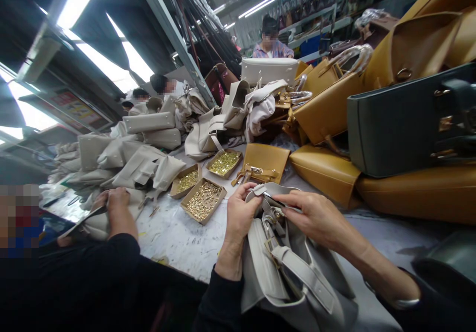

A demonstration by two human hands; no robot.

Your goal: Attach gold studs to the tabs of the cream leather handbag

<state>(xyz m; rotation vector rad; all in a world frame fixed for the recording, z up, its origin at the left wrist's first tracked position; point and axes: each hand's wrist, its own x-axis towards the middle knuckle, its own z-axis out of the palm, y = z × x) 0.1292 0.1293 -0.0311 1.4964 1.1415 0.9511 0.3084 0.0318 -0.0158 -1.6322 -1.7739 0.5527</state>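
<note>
A light grey handbag with a strap and gold-coloured buckles lies in front of me at the table's edge. My left hand pinches the bag's upper edge between thumb and fingers. Close by on the right, my right hand is closed on a thin dark tool, whose tip meets the edge near my left fingers. Just beyond my hands rests a mustard bag with metal fittings. Three small trays hold metal pieces: one of gold bits, another, and a nearer one.
Grey bags are heaped at the left and middle. Mustard bags and a dark green bag crowd the right. Beside me on the left, a person's hands hold a grey bag. More people sit farther back along the table.
</note>
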